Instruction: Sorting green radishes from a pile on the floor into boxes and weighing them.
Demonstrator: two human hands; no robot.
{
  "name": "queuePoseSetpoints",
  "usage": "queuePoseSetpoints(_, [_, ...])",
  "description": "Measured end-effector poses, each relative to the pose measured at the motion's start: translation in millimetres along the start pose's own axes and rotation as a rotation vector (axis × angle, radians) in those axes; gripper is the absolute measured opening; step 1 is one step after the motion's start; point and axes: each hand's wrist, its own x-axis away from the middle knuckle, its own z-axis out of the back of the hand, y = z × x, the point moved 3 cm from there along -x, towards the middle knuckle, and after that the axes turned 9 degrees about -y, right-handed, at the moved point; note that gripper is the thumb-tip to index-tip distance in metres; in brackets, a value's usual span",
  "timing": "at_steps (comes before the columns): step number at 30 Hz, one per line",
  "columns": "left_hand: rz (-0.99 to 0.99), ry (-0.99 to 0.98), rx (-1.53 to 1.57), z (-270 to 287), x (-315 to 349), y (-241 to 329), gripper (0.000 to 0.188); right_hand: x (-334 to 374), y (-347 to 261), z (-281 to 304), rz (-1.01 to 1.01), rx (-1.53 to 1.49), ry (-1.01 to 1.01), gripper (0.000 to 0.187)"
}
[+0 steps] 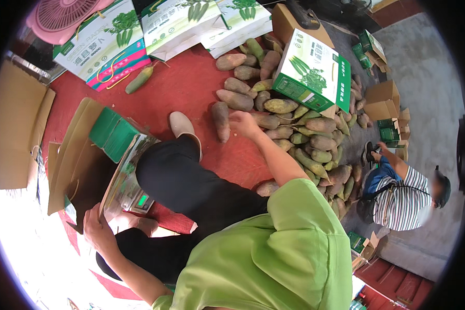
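My left hand (98,231) grips the near rim of an open cardboard box (82,155) with a dark inside and raised flaps. The box stands over a scale (142,201) with a lit green display. Over the red floor covering, my right hand (244,125) reaches to the edge of a large heap of radishes (320,142), green and soil-brown. Its fingers point at a brown radish (220,122) lying just left of them; whether they touch it I cannot tell. Nothing shows held in the right hand.
Green-and-white printed cartons (183,28) line the far side, near a pink fan (62,20). Another printed carton (310,72) rests on the heap. One green radish (139,79) lies apart. A person in a striped shirt (400,201) crouches at right near brown boxes (382,101).
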Motion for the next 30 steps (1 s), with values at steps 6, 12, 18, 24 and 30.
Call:
queuePoseSetpoints(6, [-0.017, 0.005, 0.039, -4.1, 0.6, -10.1, 0.022, 25.3, 110.7, 90.1, -0.299, -0.451, 0.46, 0.032])
queuePoseSetpoints(12, [-0.019, -0.007, -0.008, -8.9, -0.9, -15.7, 0.022, 55.4, 136.7, 182.9, -0.398, -0.863, 0.739, 0.058])
queuePoseSetpoints(18, [-0.026, -0.015, -0.004, -11.3, -2.2, -21.8, 0.021, 54.0, 155.2, 217.1, -0.41, -1.047, 0.75, 0.071])
queuePoseSetpoints(24, [0.004, -0.006, 0.013, -4.1, -0.2, -13.3, 0.021, 41.3, 149.1, 216.7, -0.336, -1.153, 0.709, 0.076])
queuePoseSetpoints(30, [-0.005, 0.024, 0.045, -5.5, -2.0, -9.7, 0.023, 28.9, 177.3, 230.0, -0.173, -1.375, 0.72, 0.075])
